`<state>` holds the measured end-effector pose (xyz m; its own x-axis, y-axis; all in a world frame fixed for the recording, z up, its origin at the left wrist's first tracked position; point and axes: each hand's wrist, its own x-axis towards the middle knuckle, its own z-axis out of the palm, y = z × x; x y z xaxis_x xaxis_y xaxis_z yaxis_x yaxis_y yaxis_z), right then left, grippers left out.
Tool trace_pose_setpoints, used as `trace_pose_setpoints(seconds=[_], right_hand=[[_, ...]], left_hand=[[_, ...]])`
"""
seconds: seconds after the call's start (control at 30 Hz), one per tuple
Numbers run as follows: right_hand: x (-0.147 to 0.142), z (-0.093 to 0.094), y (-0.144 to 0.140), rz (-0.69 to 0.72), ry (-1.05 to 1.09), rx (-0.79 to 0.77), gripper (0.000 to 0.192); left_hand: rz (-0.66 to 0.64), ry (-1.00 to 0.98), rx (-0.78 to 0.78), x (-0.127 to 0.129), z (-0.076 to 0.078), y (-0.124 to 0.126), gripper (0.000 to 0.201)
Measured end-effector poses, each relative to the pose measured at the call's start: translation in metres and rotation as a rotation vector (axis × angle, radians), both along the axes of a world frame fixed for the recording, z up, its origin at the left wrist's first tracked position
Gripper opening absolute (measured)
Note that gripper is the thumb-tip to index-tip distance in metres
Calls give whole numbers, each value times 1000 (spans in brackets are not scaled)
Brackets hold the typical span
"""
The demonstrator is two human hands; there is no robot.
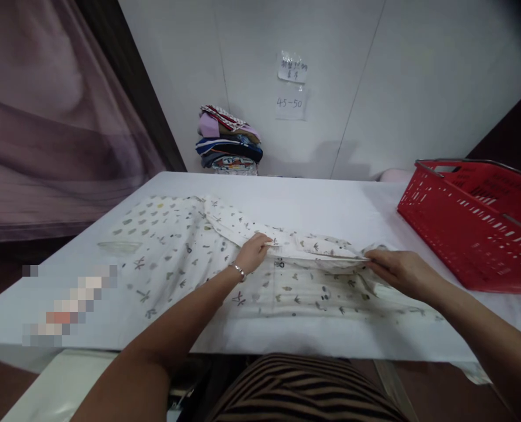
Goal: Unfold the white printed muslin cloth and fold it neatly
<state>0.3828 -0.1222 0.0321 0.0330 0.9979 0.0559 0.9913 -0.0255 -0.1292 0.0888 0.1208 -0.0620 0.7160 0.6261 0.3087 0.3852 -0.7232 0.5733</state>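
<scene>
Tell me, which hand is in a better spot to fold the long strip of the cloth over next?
Probably the left hand. Its fingers pinch the raised fold of the printed cloth near the middle, with lots of cloth spread beside it. The right hand only holds the fold's far end, near the red basket.

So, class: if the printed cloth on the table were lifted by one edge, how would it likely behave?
The cloth would probably flop and drape: its folded edge sags between the left hand and right hand. It looks thin, so likely light. It might slide easily on the smooth table.
</scene>
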Motion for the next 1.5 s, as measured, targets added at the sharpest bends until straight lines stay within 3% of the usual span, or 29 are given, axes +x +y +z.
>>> trace_pose_setpoints(seconds=[0.2,0.27,0.4,0.5,0.67,0.83,1.13,1.3,1.5], right_hand=[[-2,1,-1,45,3,74,33],[-2,2,-2,57,-7,77,32],[2,1,-3,16,-18,34,32],[8,0,-3,-42,3,7,34],[14,-1,1,-92,36,-26,34],[14,3,4,-124,87,-29,38],[21,8,7,-175,141,-45,38],[24,7,9,-154,147,-22,40],[31,5,10,-137,155,-21,41]], left_hand=[[-26,478,72,30,12,19,21],[-29,554,94,37,16,21,17],[30,452,114,34,23,21,25],[85,326,38,19,27,21,26],[104,313,-32,-3,22,22,22],[6,328,65,-4,13,23,23],[-125,262,106,-7,4,19,24],[-142,304,171,-6,3,19,28],[-109,337,281,2,-6,22,18]])
